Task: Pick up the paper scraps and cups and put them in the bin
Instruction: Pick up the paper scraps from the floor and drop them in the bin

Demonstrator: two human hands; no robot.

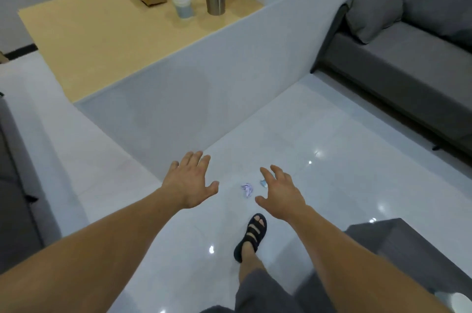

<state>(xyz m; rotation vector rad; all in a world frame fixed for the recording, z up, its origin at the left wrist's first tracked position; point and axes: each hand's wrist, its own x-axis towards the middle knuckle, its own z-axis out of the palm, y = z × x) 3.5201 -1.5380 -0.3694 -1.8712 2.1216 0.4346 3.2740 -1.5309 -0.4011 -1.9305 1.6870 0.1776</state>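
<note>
Left hand [190, 180]: fingers spread, holds nothing.
Right hand [279, 192]: loose, holds nothing.
Paper scrap [247, 189]: crumpled on floor [332, 159] between hands.

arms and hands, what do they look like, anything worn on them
The left hand and right hand wear no gloves, and no watch, ring or band shows. Both forearms are uncovered, with no sleeves in view.

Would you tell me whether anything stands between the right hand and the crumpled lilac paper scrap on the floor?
Nothing visible does: only bare glossy white floor shows between the open right hand and the crumpled lilac paper scrap. No bin is in view.
</note>
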